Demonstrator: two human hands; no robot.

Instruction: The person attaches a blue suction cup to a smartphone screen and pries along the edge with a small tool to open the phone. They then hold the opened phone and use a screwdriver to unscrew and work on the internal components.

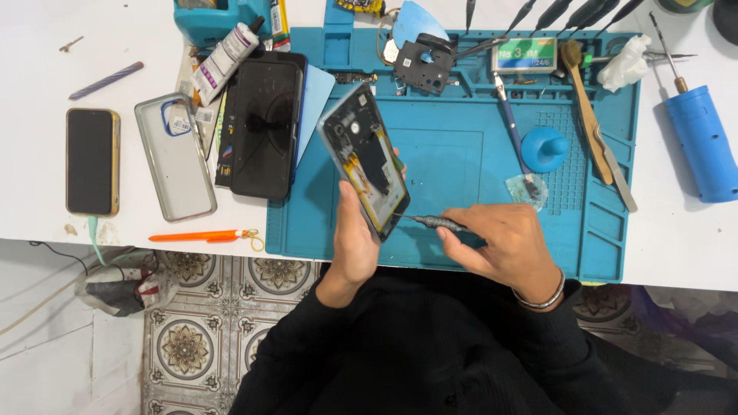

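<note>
— What's in your left hand (355,244)?
— An opened phone (364,160), tilted, my fingers clamped round its lower end, above the blue mat (453,165).
— And the right hand (501,246)?
— Pinched shut on a screwdriver (430,222), its tip touching the phone's bottom edge, just left of my knuckles. A blue suction cup (544,148) sits beyond them.

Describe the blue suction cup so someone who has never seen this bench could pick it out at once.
Start at the big teal work mat on the white table. On its right half, above the right hand, sits the blue suction cup, beside a grid of small squares. Unlike the long tools around it, it is a round dome with a short knob.
</note>
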